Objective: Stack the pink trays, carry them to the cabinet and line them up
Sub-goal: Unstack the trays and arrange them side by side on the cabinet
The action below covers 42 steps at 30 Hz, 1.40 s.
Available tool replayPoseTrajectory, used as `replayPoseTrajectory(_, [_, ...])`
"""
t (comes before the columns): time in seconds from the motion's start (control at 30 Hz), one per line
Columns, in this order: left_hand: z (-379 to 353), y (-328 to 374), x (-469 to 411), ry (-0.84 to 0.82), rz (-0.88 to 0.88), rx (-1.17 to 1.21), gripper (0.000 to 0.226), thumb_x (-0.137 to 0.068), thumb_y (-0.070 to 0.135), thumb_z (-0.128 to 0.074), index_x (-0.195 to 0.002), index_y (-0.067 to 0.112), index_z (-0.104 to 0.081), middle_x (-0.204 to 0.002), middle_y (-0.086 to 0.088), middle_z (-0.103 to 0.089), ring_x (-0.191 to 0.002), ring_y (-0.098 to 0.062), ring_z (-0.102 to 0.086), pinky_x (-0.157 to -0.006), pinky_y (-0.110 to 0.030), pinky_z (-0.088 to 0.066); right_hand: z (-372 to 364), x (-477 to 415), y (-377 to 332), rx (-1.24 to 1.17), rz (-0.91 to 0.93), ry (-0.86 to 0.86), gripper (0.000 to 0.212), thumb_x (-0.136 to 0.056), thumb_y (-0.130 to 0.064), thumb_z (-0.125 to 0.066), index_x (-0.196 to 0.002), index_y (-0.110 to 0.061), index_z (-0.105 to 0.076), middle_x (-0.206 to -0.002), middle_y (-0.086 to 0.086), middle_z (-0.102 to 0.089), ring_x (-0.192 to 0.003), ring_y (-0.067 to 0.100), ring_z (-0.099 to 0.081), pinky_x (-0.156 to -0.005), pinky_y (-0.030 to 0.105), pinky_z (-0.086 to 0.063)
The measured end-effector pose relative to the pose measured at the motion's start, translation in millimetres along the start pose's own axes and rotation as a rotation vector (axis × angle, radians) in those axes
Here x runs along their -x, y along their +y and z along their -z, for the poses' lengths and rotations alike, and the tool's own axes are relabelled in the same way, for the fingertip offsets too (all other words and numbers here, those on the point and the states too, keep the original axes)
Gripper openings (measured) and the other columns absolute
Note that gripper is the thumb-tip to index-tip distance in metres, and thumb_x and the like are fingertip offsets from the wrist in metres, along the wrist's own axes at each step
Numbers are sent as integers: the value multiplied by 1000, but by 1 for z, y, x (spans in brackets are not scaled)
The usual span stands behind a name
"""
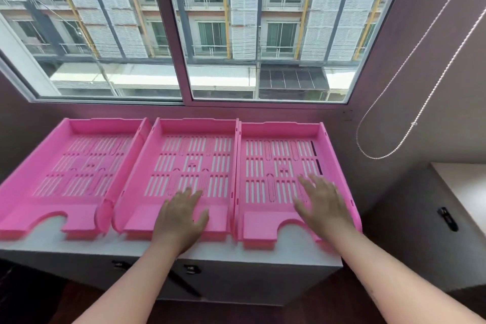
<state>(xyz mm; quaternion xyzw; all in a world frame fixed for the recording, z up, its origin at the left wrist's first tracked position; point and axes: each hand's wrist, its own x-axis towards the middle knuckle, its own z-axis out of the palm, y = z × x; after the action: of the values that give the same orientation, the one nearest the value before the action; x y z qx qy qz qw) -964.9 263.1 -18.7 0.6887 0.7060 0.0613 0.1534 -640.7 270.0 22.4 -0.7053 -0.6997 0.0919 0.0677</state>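
Three pink slotted trays lie side by side on the white cabinet top [263, 251] under the window. The left tray [42, 166] sits slightly askew, its right wall touching the middle tray [168, 144]. The right tray [263, 144] lies flush against the middle one. My left hand [181, 218] rests flat, fingers spread, on the front part of the middle tray. Over the front right of the right tray is my right hand [324, 205], fingers apart and blurred. Neither hand grips anything.
A large window [184, 34] rises directly behind the trays. A bead blind cord [389, 137] hangs at the right wall. A second cabinet [462, 192] with a black handle stands at right. The cabinet doors below carry black latches [192, 268].
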Motion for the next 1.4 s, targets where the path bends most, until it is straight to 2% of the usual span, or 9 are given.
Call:
replayPoseTrajectory(0.07, [-6, 5, 3, -29, -29, -18, 67, -95, 59, -37, -157, 36, -27, -168, 3, -21, -156, -22, -17, -126, -47, -15, -16, 10, -13, 115, 71, -65, 65, -91, -60, -25, -153, -39, -24, -164, -2, -19, -153, 25, -5, -119, 51, 15])
replayPoseTrajectory(0.1, [-7, 7, 4, -36, -33, -35, 67, -95, 60, -34, -157, 37, -24, -169, 4, -17, -156, -22, -14, -126, -47, -14, -21, 13, -19, 114, 81, -84, 65, -92, -62, -23, -153, -41, -22, -165, -2, -15, -153, 24, -1, -118, 51, 17])
replayPoseTrajectory(0.23, [-9, 4, 5, -48, -25, -61, 65, -97, 62, -28, -158, 42, -17, -170, 7, -7, -157, -21, -5, -127, -48, -6, -38, 15, -32, 17, 85, -221, 63, -93, -65, -18, -153, -47, -9, -166, -5, 0, -152, 23, 7, -123, 48, 2])
replayPoseTrajectory(0.8, [1, -29, -30, -60, -21, -64, 76, -84, 70, -7, -156, 47, -12, -168, 12, -2, -157, -18, -2, -125, -50, -2, -56, -30, -64, 73, 88, -254, 61, -93, -61, -13, -151, -49, 2, -163, -4, 8, -152, 24, 8, -123, 47, -1])
replayPoseTrajectory(1.1, [3, -28, -37, -88, -30, -45, 68, -91, 66, -14, -156, 47, -10, -168, 12, 2, -157, -18, 4, -125, -51, 1, -55, -39, -66, 78, 68, -280, 58, -96, -55, -13, -150, -49, 7, -162, -3, 16, -150, 23, 15, -122, 47, 4])
replayPoseTrajectory(1.17, [10, -27, -37, -134, -62, -55, 67, -95, 67, -19, -157, 45, -10, -169, 9, 2, -157, -20, 5, -125, -51, 2, -50, -46, -71, 68, 32, -321, 59, -97, -54, -21, -153, -47, -1, -165, 0, 8, -152, 25, 9, -120, 49, 3])
replayPoseTrajectory(1.23, [22, -33, -33, -117, -100, -49, 68, -96, 68, -24, -158, 41, -16, -170, 6, -5, -157, -20, 1, -126, -48, -1, -41, -53, -87, -11, -35, -236, 59, -97, -49, -34, -153, -35, -22, -165, 4, -15, -151, 28, -14, -120, 53, -12])
replayPoseTrajectory(1.3, [36, -50, -24, -8, -123, -44, 69, -95, 66, -29, -157, 34, -27, -169, 3, -20, -157, -21, -9, -126, -48, -7, -30, -56, -115, -147, -67, -21, 53, -95, -41, -43, -143, -19, -43, -152, 7, -44, -139, 27, -40, -115, 51, -31])
replayPoseTrajectory(1.4, [55, -92, -12, 240, -113, -14, 67, -92, 59, -35, -148, 22, -46, -157, -5, -45, -150, -29, -32, -122, -52, -22, -25, -52, -168, -151, 82, 144, 50, -93, -38, -42, -136, -13, -50, -142, 8, -53, -133, 26, -46, -114, 48, -35])
